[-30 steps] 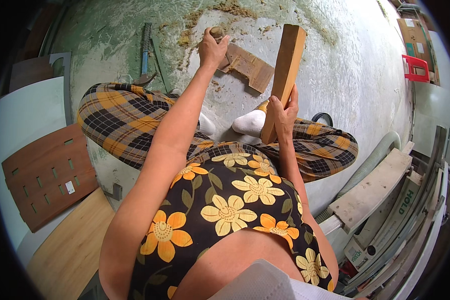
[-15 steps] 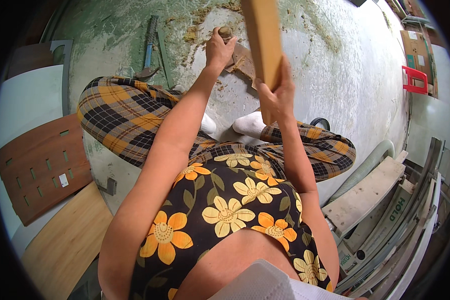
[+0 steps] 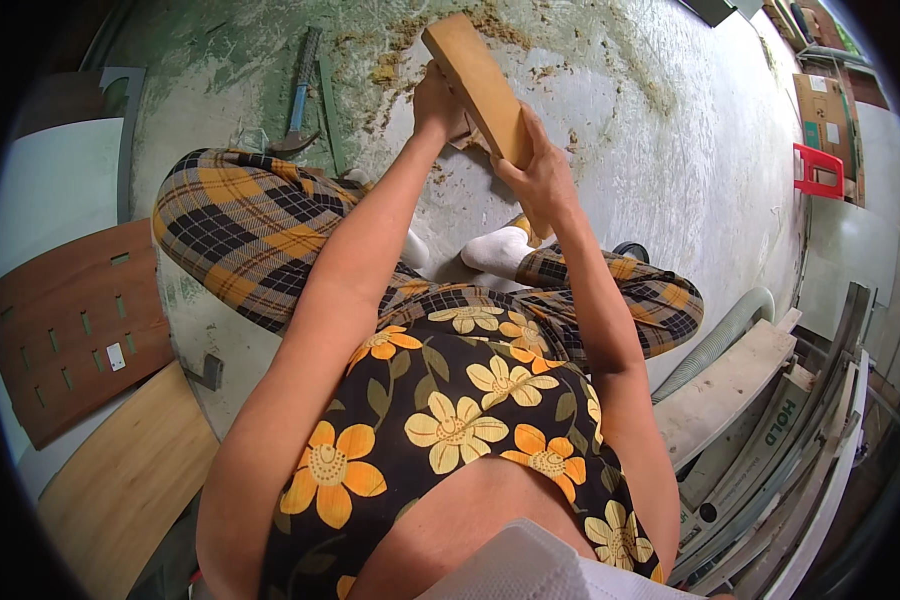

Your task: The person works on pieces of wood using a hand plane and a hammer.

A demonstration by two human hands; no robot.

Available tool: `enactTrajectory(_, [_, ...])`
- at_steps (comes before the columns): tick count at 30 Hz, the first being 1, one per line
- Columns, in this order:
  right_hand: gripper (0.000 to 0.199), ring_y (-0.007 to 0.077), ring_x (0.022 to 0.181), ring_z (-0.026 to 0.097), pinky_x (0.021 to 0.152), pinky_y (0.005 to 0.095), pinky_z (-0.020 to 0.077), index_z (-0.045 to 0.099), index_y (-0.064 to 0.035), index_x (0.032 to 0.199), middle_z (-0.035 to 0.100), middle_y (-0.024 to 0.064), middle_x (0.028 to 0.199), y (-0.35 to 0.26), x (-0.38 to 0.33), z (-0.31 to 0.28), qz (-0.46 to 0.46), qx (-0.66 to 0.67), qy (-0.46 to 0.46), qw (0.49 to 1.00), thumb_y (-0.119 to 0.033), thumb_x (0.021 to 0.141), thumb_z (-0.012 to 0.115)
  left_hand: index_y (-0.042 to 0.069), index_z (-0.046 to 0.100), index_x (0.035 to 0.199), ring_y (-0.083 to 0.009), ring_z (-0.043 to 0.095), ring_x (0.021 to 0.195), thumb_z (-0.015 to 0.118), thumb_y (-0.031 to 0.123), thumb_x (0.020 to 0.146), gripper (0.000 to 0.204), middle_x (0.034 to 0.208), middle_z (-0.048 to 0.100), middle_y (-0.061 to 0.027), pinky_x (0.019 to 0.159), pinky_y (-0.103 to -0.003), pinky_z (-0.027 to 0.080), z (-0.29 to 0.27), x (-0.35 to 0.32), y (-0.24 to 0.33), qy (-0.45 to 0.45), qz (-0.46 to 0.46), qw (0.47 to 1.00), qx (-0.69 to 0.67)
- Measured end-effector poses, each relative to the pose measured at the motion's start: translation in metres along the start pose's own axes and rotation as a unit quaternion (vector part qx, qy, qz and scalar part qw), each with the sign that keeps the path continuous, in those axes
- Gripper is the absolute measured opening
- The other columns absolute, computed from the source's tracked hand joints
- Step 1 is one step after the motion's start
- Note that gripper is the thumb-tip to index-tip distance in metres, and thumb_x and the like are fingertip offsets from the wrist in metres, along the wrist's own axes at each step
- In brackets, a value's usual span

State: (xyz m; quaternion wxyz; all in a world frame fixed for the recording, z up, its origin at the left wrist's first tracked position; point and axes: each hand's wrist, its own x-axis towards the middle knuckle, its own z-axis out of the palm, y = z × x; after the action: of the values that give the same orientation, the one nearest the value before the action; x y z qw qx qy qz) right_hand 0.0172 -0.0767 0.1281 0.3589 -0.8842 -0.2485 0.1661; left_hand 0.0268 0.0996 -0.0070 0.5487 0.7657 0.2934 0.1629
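My right hand [image 3: 538, 180] is wrapped round a thick yellowish wooden bat [image 3: 478, 88], whose narrow end shows below the palm. The bat slants up and to the left, its broad part over my left hand [image 3: 435, 103]. That hand is closed low over the floor. Its fingers are partly covered by the bat, which also hides the round-ended wooden piece held there half a second ago. A brown wooden board [image 3: 463, 137] peeks out beneath, mostly covered. I cannot tell whether the bat touches the round-ended piece.
A blue-handled hammer [image 3: 298, 105] lies at the left beside a thin green strip [image 3: 331, 120]. Wood shavings [image 3: 385, 72] litter the floor. Slotted brown panels [image 3: 80, 330] lie at left; planks and rails [image 3: 740, 390] are stacked at right, near a red stool [image 3: 818, 172].
The bat in my right hand has swung down and to the left, over my left hand, and now covers the round wooden end. My left hand has stayed in nearly the same place.
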Motion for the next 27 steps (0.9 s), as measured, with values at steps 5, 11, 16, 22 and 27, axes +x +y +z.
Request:
enactTrajectory(5, [0.081,0.0408,0.095,0.069,0.084,0.0443,0.0545,0.039,-0.0114,0.148,0.068,0.0278,0.107,-0.021,0.012,-0.013,0.032,-0.040,-0.014,0.999,-0.024,0.075,0.072,-0.003,0.056,0.115,-0.0328,0.072,0.092,0.071,0.022,0.085,0.041,0.097,0.073,-0.0177,0.081,-0.042,0.056,-0.004,0.001,-0.007,0.017,0.068,0.996,-0.054])
enactTrajectory(11, [0.081,0.0290,0.105,0.068,0.092,0.0391,0.0533,0.040,-0.0093,0.150,0.068,0.0233,0.116,-0.013,0.009,-0.006,-0.014,-0.005,0.001,1.000,-0.019,0.076,0.074,-0.002,0.056,0.117,-0.0352,0.071,0.093,0.072,0.025,0.085,0.045,0.099,0.072,-0.0190,0.082,-0.043,0.055,-0.002,0.000,-0.002,-0.012,-0.002,1.000,0.011])
enactTrajectory(16, [0.081,0.0331,0.101,0.070,0.089,0.0400,0.0541,0.041,-0.0097,0.149,0.069,0.0244,0.113,-0.030,0.013,-0.016,0.008,-0.087,-0.023,0.996,-0.024,0.076,0.074,0.000,0.056,0.117,-0.0354,0.070,0.096,0.072,0.023,0.084,0.044,0.100,0.072,-0.0197,0.083,-0.043,0.055,0.000,0.005,-0.006,0.012,0.057,0.997,-0.053])
enactTrajectory(22, [0.081,0.0425,0.102,0.067,0.089,0.0459,0.0527,0.041,-0.0081,0.148,0.067,0.0288,0.112,-0.006,0.014,-0.008,0.000,-0.119,-0.044,0.992,-0.025,0.075,0.073,0.001,0.056,0.119,-0.0359,0.069,0.099,0.075,0.024,0.081,0.049,0.105,0.071,-0.0204,0.086,-0.043,0.055,0.007,0.009,-0.008,-0.012,-0.036,0.999,0.008])
enactTrajectory(27, [0.081,0.0382,0.106,0.067,0.092,0.0412,0.0517,0.041,-0.0080,0.148,0.067,0.0273,0.115,-0.022,0.010,-0.016,0.008,-0.080,-0.032,0.996,-0.023,0.075,0.072,0.001,0.057,0.118,-0.0292,0.072,0.096,0.073,0.017,0.083,0.042,0.101,0.073,-0.0173,0.083,-0.038,0.056,0.005,0.007,-0.017,0.000,0.045,0.998,-0.035])
